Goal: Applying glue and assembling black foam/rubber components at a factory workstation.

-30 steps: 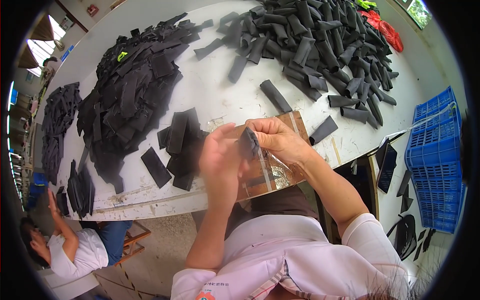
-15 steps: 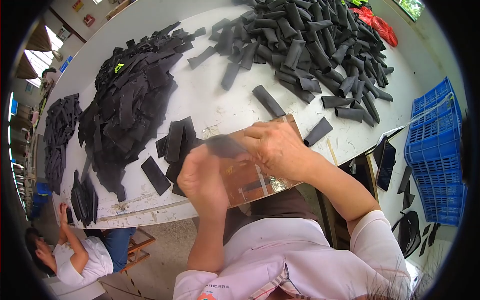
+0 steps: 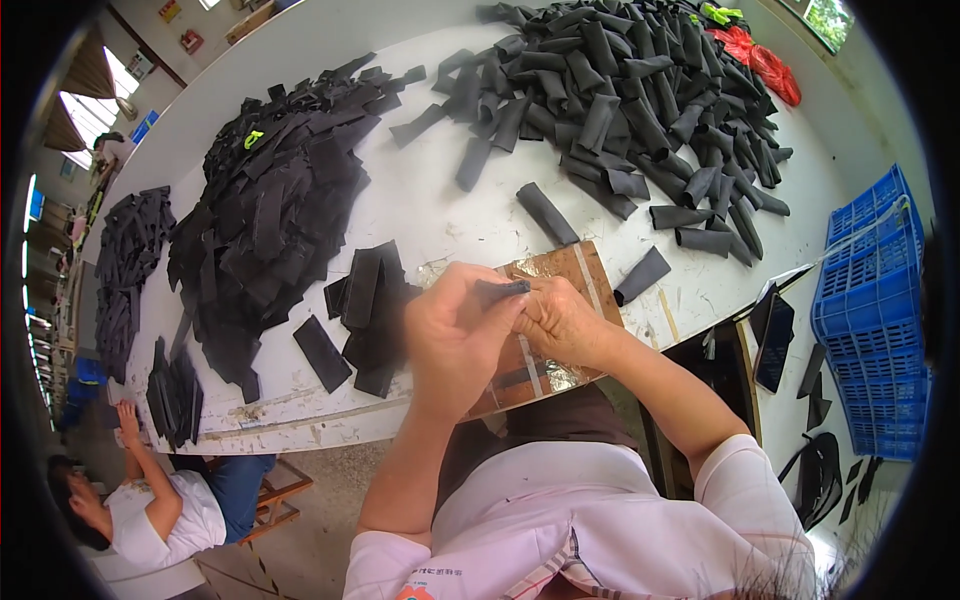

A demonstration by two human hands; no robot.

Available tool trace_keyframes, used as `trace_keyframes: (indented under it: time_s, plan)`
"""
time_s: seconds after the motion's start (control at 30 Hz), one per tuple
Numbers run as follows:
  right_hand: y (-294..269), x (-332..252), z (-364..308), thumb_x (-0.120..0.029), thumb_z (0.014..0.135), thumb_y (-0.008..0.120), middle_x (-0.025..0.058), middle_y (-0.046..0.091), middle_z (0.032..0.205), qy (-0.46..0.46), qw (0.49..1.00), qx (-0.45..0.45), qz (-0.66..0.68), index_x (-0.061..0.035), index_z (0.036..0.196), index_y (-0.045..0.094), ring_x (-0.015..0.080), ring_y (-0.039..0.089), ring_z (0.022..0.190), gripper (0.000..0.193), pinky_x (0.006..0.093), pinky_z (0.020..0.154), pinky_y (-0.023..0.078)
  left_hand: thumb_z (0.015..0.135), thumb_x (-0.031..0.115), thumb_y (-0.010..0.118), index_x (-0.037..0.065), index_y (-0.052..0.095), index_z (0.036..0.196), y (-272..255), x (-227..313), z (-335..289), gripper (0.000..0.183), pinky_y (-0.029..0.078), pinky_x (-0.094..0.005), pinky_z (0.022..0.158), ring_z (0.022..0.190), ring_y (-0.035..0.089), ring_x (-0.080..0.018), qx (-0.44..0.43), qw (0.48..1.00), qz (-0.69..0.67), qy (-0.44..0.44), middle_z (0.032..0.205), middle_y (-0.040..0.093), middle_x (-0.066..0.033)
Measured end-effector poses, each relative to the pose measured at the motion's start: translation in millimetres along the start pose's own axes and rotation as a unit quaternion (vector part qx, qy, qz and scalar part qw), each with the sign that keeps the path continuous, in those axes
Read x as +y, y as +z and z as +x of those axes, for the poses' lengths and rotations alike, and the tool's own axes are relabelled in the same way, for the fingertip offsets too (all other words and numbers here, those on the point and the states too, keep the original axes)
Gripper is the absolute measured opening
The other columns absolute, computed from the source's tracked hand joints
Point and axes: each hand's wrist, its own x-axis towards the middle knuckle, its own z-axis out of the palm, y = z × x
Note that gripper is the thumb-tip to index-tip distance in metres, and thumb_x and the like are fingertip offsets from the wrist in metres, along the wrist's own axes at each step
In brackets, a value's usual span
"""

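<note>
Since half a second ago, both hands have drawn together over the taped board [image 3: 585,275] at the bench [image 3: 440,215] edge. Left hand [image 3: 455,335] and right hand [image 3: 560,320] now pinch one dark fabric strip [image 3: 500,290] between fingertips, each grip narrow and closed on it, apparently holding it for folding. Flat strips [image 3: 365,305] lie stacked just left, within reach; folded pieces [image 3: 620,90] are heaped far right. A blue crate [image 3: 870,300] stands beside the bench.

Flat strips [image 3: 270,210] left on table [image 3: 440,200], rolled pieces [image 3: 640,90] right.
</note>
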Motion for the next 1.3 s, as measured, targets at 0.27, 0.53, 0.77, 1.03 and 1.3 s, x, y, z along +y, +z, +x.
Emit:
trace_keyframes:
  time_s: [0.27, 0.53, 0.77, 1.03, 1.3]
  plan:
    - [-14, -16, 9, -0.020, 0.077, 0.056, 0.0108, 0.054, 0.066, -0.056, 0.992, -0.001, -0.114, -0.0033, 0.077, 0.054, 0.0321, 0.053, 0.065, 0.017, 0.0392, 0.055, 0.041, 0.080, -0.002, 0.054, -0.006, 0.055, 0.093, -3, 9, -3, 0.014, 0.049, -0.0257, 0.065, 0.076, 0.058, -0.0152, -0.007, 0.984, -0.150, 0.097, 0.082, 0.061, -0.0133]
    - [0, 5, 4, -0.018, 0.075, 0.058, 0.0123, 0.054, 0.063, -0.018, 0.999, 0.001, -0.035, -0.0023, 0.076, 0.054, 0.0336, 0.051, 0.059, 0.016, 0.0400, 0.052, 0.039, 0.080, 0.003, 0.056, -0.003, 0.056, 0.091, -2, 12, -5, 0.013, 0.047, -0.0285, 0.070, 0.075, 0.058, -0.0170, 0.035, 0.995, -0.077, 0.052, 0.081, 0.061, -0.0143]
    - [-23, -31, 15, -0.017, 0.076, 0.059, 0.0124, 0.042, 0.059, -0.068, 0.991, -0.014, -0.115, -0.0008, 0.071, 0.046, 0.0313, 0.047, 0.057, 0.022, 0.0383, 0.049, 0.036, 0.084, 0.014, 0.053, 0.004, 0.055, 0.093, -18, 12, -13, 0.014, 0.041, -0.0348, 0.081, 0.083, 0.053, -0.0207, 0.137, 0.933, -0.326, 0.063, 0.095, 0.057, -0.0135]
    - [-1, -14, 5, -0.020, 0.077, 0.059, 0.0087, 0.044, 0.057, -0.072, 0.983, 0.010, -0.171, -0.0028, 0.064, 0.046, 0.0282, 0.047, 0.054, 0.025, 0.0367, 0.046, 0.036, 0.082, 0.008, 0.055, 0.001, 0.056, 0.087, -18, 6, -17, 0.009, 0.040, -0.0320, 0.081, 0.081, 0.054, -0.0187, 0.122, 0.960, -0.252, 0.017, 0.086, 0.059, -0.0120]
    - [-6, -17, 9, -0.018, 0.075, 0.061, 0.0109, 0.044, 0.054, -0.053, 0.983, -0.017, -0.177, -0.0022, 0.061, 0.046, 0.0289, 0.047, 0.050, 0.025, 0.0360, 0.044, 0.037, 0.082, 0.004, 0.054, -0.003, 0.056, 0.090, -19, 2, -17, 0.010, 0.043, -0.0241, 0.076, 0.086, 0.054, -0.0125, 0.113, 0.979, -0.151, 0.073, 0.092, 0.059, -0.0108]
